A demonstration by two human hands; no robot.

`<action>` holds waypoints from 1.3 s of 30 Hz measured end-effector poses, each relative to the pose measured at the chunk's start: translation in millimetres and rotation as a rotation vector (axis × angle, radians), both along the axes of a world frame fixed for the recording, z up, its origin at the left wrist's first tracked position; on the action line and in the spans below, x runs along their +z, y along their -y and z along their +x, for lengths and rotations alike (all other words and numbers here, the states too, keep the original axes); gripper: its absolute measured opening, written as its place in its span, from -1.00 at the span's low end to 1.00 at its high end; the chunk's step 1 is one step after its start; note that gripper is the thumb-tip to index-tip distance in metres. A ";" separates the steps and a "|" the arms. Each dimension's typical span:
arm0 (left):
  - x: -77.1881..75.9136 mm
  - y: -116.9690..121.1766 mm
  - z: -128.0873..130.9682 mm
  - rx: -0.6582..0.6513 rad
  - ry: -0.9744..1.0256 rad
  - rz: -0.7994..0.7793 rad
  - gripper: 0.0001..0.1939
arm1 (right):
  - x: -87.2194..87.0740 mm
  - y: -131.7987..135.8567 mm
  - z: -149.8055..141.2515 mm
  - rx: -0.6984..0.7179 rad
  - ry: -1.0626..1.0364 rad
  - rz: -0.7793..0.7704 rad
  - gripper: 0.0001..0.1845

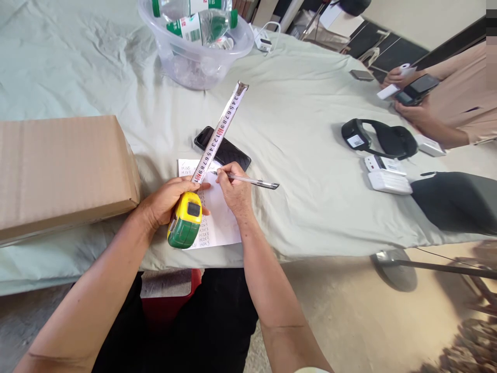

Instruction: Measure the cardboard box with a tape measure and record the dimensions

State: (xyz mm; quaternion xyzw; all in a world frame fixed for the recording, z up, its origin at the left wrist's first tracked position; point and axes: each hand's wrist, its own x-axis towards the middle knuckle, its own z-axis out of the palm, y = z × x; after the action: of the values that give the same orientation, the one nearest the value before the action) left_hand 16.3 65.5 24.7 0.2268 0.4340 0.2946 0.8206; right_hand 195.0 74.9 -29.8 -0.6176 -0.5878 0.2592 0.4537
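My left hand (171, 199) is closed on a yellow and green tape measure (185, 220), its printed blade (217, 135) pulled out and slanting up to the right. In my right hand (235, 192) is a pen (258, 182), its tip end near the top of a white sheet of paper (223, 228). Handwritten rows of figures run down the sheet, partly covered by the tape measure and my hands. Just behind the sheet lies a black phone (235, 154), crossed by the blade.
A cardboard box (66, 166) stands at left on the cloth-covered table (295, 124). Behind is a clear plastic tub (186, 65) with bottles. To the right lie a black headset (380, 139), small white boxes (388, 182) and a black bag (462, 202). Another person's hands (413, 111) hold a device.
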 end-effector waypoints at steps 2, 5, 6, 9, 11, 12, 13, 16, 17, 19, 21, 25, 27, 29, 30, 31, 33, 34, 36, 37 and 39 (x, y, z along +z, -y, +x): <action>0.1 -0.1 0.1 0.001 0.004 -0.001 -0.69 | 0.0 -0.2 0.3 0.007 -0.011 0.009 -0.82; 0.7 -0.3 0.5 0.004 -0.001 -0.007 -0.68 | -0.7 -0.7 0.7 0.023 -0.016 0.017 -0.82; 1.0 -0.3 0.6 0.005 -0.002 -0.010 -0.67 | -1.1 -0.7 0.8 0.027 -0.012 0.014 -0.82; 1.9 -0.4 1.0 0.003 -0.002 -0.022 -0.63 | -1.9 -0.5 1.2 0.018 0.002 0.014 -0.83; 2.4 -0.4 1.2 0.001 -0.015 -0.029 -0.63 | -1.9 -0.2 1.5 -0.001 0.002 0.030 -0.82; 2.5 -0.4 1.3 0.000 -0.023 -0.030 -0.64 | -1.8 -0.1 1.6 -0.011 0.000 0.037 -0.82; 2.4 -0.4 1.2 -0.001 -0.027 -0.030 -0.64 | -1.6 0.0 1.7 -0.019 -0.001 0.040 -0.81; 1.5 -0.4 0.8 0.002 -0.002 -0.027 -0.63 | -1.0 -0.2 1.4 -0.022 0.010 0.033 -0.81; 1.1 -0.4 0.6 0.003 0.013 -0.026 -0.62 | -0.9 -0.4 1.1 -0.018 0.016 0.029 -0.81; 0.5 -0.4 0.4 0.006 0.030 -0.023 -0.62 | -0.8 -0.6 0.7 -0.015 0.025 0.022 -0.82; 0.2 -0.3 0.4 0.006 0.021 -0.020 -0.62 | -0.9 -0.7 0.4 -0.021 0.030 0.021 -0.82; -1.1 -0.2 0.4 0.004 0.015 -0.016 -0.69 | -1.4 -0.3 0.4 -0.022 0.019 0.028 -0.82; -2.4 -0.1 -0.1 0.006 0.038 -0.015 -0.73 | -1.5 0.0 0.4 -0.019 0.015 0.020 -0.82; -3.6 -0.1 -0.6 0.010 0.054 -0.014 -0.75 | -1.5 0.0 0.6 -0.027 0.016 0.014 -0.82; -4.0 -0.1 -0.8 0.013 0.055 -0.013 -0.75 | -1.5 -0.1 0.7 -0.036 0.017 0.016 -0.82; -4.1 -0.1 -0.9 0.013 0.052 -0.011 -0.74 | -1.5 -0.3 0.9 -0.046 0.016 0.020 -0.82; -3.9 -0.2 -1.0 0.004 0.034 -0.006 -0.73 | -1.5 -0.7 1.4 -0.064 0.014 0.025 -0.81; -3.7 -0.3 -1.0 -0.001 0.023 -0.004 -0.72 | -1.5 -0.8 1.6 -0.069 0.014 0.025 -0.81; -3.4 -0.5 -0.8 -0.011 0.006 -0.001 -0.71 | -1.2 -1.1 1.8 -0.072 0.019 0.020 -0.80; -3.2 -0.6 -0.7 -0.013 0.003 0.001 -0.71 | -1.1 -1.2 1.7 -0.070 0.022 0.017 -0.80; -2.9 -0.5 -0.3 -0.011 0.003 0.004 -0.71 | -0.6 -1.3 1.3 -0.068 0.019 0.015 -0.81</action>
State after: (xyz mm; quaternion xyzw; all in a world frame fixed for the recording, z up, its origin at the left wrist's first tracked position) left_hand 16.0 66.1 21.8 0.2301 0.4309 0.2913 0.8225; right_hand 196.3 76.1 -30.5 -0.6363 -0.5728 0.2333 0.4610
